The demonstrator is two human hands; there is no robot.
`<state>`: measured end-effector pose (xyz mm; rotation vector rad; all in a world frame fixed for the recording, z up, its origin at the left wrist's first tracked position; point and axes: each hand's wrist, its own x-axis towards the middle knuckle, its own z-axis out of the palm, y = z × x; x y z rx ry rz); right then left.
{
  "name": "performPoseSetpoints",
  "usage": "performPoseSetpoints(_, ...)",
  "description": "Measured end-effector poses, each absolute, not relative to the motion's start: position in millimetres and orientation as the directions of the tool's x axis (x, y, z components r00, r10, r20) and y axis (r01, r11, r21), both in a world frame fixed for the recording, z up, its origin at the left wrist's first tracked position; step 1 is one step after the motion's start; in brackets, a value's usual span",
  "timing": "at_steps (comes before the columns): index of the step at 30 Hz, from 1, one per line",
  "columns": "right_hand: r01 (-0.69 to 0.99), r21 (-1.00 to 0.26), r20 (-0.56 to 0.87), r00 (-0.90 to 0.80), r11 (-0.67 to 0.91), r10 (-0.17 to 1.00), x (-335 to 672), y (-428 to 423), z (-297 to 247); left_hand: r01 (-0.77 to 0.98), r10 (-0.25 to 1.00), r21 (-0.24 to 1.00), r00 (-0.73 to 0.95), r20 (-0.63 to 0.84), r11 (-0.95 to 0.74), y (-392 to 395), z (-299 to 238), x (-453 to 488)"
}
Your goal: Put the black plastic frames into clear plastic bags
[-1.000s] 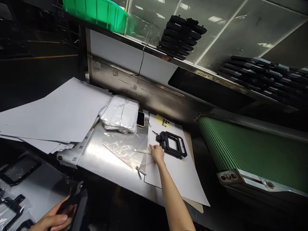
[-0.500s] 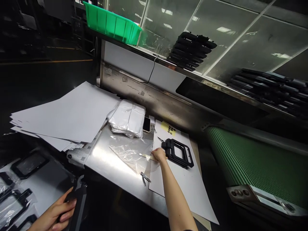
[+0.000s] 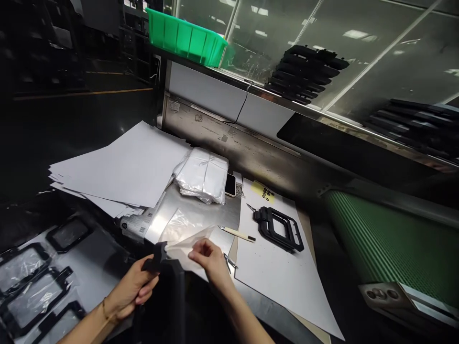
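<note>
My left hand (image 3: 133,286) grips a black plastic frame part (image 3: 168,291) held upright near the table's front edge. My right hand (image 3: 209,257) pinches the edge of a clear plastic bag (image 3: 181,234) right beside the top of that part. Another black frame (image 3: 279,228) lies flat on a white sheet (image 3: 283,272) to the right. A pale knife-like tool (image 3: 236,233) rests between the bag and that frame. Small metal tweezers (image 3: 230,261) lie just right of my right hand.
A stack of large white sheets (image 3: 125,165) covers the left of the steel table (image 3: 201,210). A bundle of bags (image 3: 204,174), a phone (image 3: 230,185), a yellow sticker sheet (image 3: 263,191). Green conveyor (image 3: 387,243) at right. Bagged black frames (image 3: 32,282) lower left. Green bin (image 3: 186,36) and stacked black parts (image 3: 304,71) above.
My right hand left the tool beside the flat frame and pulled the clear bag toward me. My left hand raised the black part up to the bag. The view shifted left.
</note>
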<state>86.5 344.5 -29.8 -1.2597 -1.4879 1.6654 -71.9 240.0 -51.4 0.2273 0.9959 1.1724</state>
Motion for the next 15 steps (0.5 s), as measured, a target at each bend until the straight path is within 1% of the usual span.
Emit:
performPoseSetpoints(2,0.147,-0.968,-0.248,-0.466,-0.202,0.850,69,321,-25,-0.640,0.860,0.639,0.067,-0.507,0.426,247,-44,-68)
performPoseSetpoints(5,0.138,-0.976,-0.218,-0.568,-0.169,0.793,56,304,-16,-0.628,0.863,0.651,0.068,-0.500,0.426,246,-43,-72)
performPoseSetpoints(7,0.150,-0.975,-0.223,-0.642,-0.166,0.733,54,300,-14,-0.630,0.856,0.641,0.074,-0.512,0.438,242,-46,-78)
performPoseSetpoints(9,0.168,-0.971,-0.240,-0.679,-0.172,0.694,52,296,-16,-0.632,0.841,0.617,0.106,-0.530,0.468,235,-50,-85)
performPoseSetpoints(11,0.181,-0.967,-0.255,-0.664,-0.180,0.703,49,289,-22,-0.630,0.823,0.590,0.147,-0.548,0.505,229,-53,-90)
performPoseSetpoints(15,0.193,-0.961,-0.274,-0.561,-0.199,0.781,41,267,-39,-0.620,0.777,0.538,0.198,-0.597,0.571,216,-56,-95)
